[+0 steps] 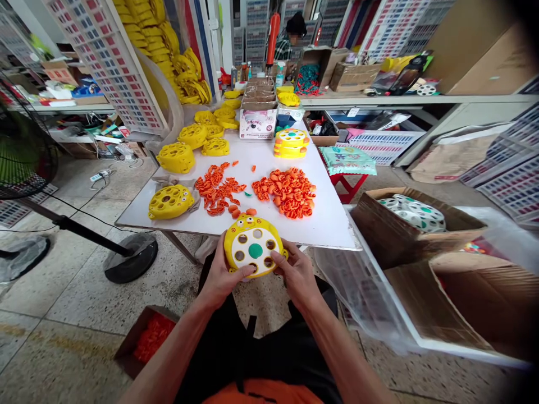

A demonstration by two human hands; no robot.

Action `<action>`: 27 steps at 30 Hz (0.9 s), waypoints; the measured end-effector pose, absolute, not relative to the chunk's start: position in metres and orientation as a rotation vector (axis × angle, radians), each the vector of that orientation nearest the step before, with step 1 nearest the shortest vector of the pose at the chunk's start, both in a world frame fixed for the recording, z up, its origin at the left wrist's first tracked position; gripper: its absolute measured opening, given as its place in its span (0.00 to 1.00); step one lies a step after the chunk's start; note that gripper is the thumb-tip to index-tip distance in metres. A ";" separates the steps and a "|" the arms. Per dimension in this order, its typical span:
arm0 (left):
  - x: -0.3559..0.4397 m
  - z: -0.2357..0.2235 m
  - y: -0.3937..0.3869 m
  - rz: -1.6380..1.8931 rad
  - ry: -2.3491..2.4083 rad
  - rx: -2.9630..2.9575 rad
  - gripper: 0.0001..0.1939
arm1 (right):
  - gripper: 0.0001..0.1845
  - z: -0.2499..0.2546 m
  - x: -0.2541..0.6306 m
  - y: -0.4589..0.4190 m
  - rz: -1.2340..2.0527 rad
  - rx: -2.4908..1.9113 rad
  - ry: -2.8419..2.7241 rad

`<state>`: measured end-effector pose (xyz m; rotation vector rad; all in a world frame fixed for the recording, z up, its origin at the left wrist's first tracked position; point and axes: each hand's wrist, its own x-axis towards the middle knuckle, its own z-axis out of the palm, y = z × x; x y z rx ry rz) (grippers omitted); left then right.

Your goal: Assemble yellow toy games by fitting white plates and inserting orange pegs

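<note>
Orange cloth (263,394), bottom centre of the frame, cut off by the lower edge; your black trousers (261,359) above it. Yellow toy (254,250), one, lower centre: white face, round holes, green middle, hiding part of the near edge of the tabletop (330,231). Left hand (219,274): your grip pinching the toy's left side, thumb over its face. Right hand (297,270): your grip pinching the right side, thumb likewise; your fingers behind the toy are mostly concealed. Orange parts, loose, two heaps, mid-frame: left heap (218,188), right heap (291,192); single pieces hard to separate by eye. Yellow casing (170,201), one, left of your heaps. Carton (257,124), upper centre, contents unclear. Box of orange pieces (154,336), lower left, partly behind your left forearm. Fan (25,140), cropped by the left edge. Far right margin: black, unreadable.
</note>
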<state>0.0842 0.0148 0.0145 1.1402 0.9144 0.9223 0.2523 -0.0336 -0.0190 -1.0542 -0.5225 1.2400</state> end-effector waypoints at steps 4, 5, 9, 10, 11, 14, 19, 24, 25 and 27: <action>0.082 0.015 0.018 0.893 0.861 1.141 0.51 | 0.27 -0.021 0.253 -0.033 1.264 -1.037 -0.480; 0.081 0.016 0.019 0.877 0.826 1.130 0.52 | 0.27 -0.022 0.254 -0.033 1.282 -1.015 -0.461; 0.078 0.018 0.019 0.856 0.767 1.089 0.59 | 0.24 -0.024 0.254 -0.034 1.305 -0.942 -0.395; 0.077 0.018 0.018 0.857 0.760 1.075 0.60 | 0.24 -0.024 0.254 -0.035 1.311 -0.937 -0.383; 0.077 0.019 0.018 0.853 0.746 1.056 0.60 | 0.23 -0.025 0.254 -0.035 1.320 -0.932 -0.371; 0.077 0.022 0.016 0.833 0.691 0.999 0.59 | 0.23 -0.026 0.254 -0.036 1.356 -0.903 -0.317; 0.083 0.025 0.013 0.900 0.695 0.970 0.56 | 0.19 -0.027 0.249 -0.034 1.400 -0.813 -0.209; 0.095 0.023 0.007 0.975 0.706 0.969 0.39 | 0.17 -0.030 0.234 -0.032 1.422 -0.716 -0.164; 0.096 0.023 0.006 0.994 0.720 0.967 0.36 | 0.18 -0.031 0.231 -0.032 1.426 -0.697 -0.168; 0.098 0.022 0.004 1.032 0.756 0.957 0.30 | 0.21 -0.033 0.225 -0.030 1.431 -0.670 -0.203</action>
